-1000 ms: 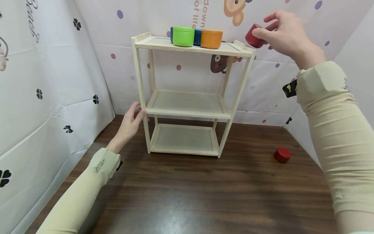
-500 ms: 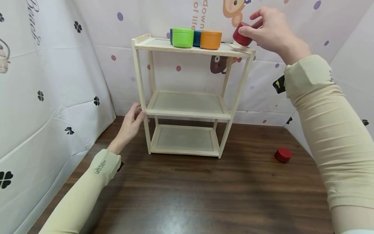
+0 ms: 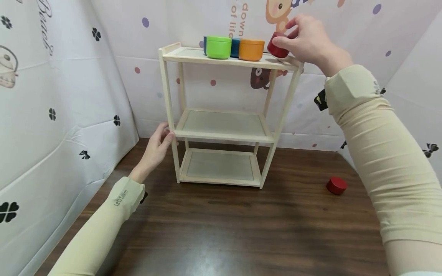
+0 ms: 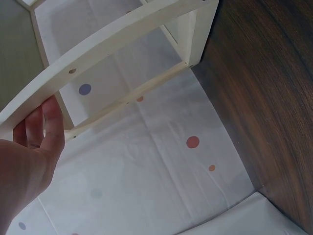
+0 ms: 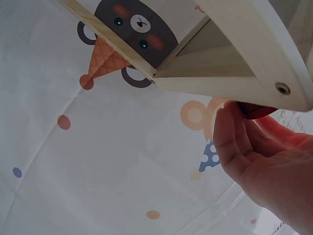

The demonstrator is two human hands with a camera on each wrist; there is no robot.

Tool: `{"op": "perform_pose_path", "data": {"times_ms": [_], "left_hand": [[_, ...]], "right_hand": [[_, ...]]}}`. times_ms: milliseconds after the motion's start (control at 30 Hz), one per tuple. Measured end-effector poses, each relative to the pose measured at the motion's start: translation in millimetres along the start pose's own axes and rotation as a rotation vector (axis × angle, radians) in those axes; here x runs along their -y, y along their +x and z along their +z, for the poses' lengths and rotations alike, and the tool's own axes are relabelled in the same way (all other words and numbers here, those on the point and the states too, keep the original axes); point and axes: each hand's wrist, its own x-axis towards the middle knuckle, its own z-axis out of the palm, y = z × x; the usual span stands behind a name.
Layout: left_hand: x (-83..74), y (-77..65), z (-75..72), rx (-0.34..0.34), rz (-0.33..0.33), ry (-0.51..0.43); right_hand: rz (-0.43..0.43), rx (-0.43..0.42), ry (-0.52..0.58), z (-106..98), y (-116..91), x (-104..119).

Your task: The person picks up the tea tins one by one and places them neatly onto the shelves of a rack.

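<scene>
A three-tier wooden rack [image 3: 224, 135] stands on the table. My left hand [image 3: 157, 147] grips its left front post near the middle tier; in the left wrist view, fingers curl behind the post. At the top right corner, my right hand [image 3: 312, 44] pinches a small red round container [image 3: 276, 53], slightly tilted over the top tier. Whether its base touches the shelf I cannot tell. In the right wrist view the rack's top corner hides most of the red container [image 5: 257, 111]. A green container [image 3: 219, 48] and an orange container [image 3: 251, 50] sit along the top tier's front.
Blue containers [image 3: 235, 48] show partly behind the green and orange ones. A short red round piece [image 3: 336, 186] lies on the dark wooden table [image 3: 221, 230], right of the rack. Printed white cloth [image 3: 138, 92] hangs behind and at the sides.
My right hand has moved left with the red container, from beyond the rack's right end to over the right end of its top tier. My left hand has kept its grip on the post.
</scene>
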Motion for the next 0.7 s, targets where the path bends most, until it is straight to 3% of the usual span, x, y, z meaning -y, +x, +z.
{"op": "perform_pose_path", "data": {"times_ms": [133, 333, 467, 700], "left_hand": [[17.8, 3.6, 1.6, -0.008, 0.002, 0.006], [23.8, 4.4, 1.9, -0.012, -0.001, 0.002], [17.5, 4.3, 1.4, -0.011, 0.001, -0.007], [-10.7, -1.6, -1.3, 0.007, -0.002, -0.012]], "right_hand": [[0.010, 0.016, -0.008, 2, 4, 1], [0.016, 0.030, -0.014, 4, 7, 1], [0.016, 0.026, -0.013, 4, 9, 2], [0.007, 0.015, 0.019, 6, 8, 3]]}}
